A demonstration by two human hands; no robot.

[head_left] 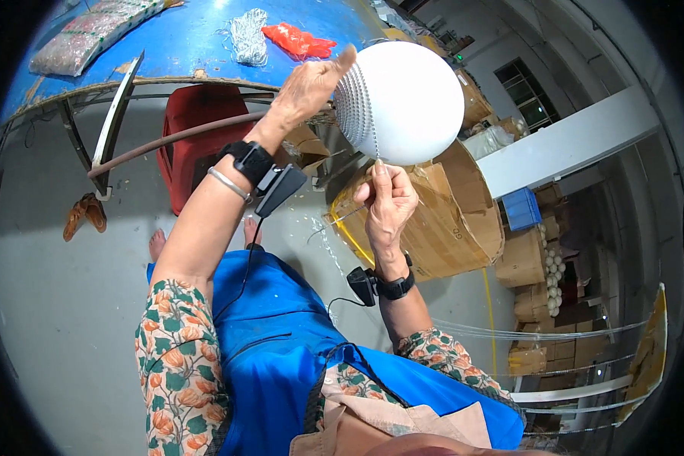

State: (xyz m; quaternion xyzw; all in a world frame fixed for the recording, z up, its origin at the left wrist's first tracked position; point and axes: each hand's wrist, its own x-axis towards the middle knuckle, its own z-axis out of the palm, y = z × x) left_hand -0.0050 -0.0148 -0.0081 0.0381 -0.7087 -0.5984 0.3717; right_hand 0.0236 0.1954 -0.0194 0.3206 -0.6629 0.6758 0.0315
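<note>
- Table: far left, blue top with a worn, chipped edge; on it a clear-wrapped pack, a loose bundle of pale strands and a crumpled, thin red plastic bag.
- Floor: smooth grey, lightly littered; brown sandals at left, a red plastic stool partly under the table.
- Cardboard box: large, brown, open-flapped, right of centre beyond the right hand.
- Right side of room: blue crate, stacked cartons, a column of small pale round pieces.
- Ball: white, smooth, spherical, between the hands at far centre; close rows of silvery beads cover its left side.
- Left hand: against the ball's left side, thumb upward; whether the other fingers are spread or together cannot be told.
- Right hand: below the ball, thumb and forefinger pressed together, pinching a thin bead strand running up to the ball.
</note>
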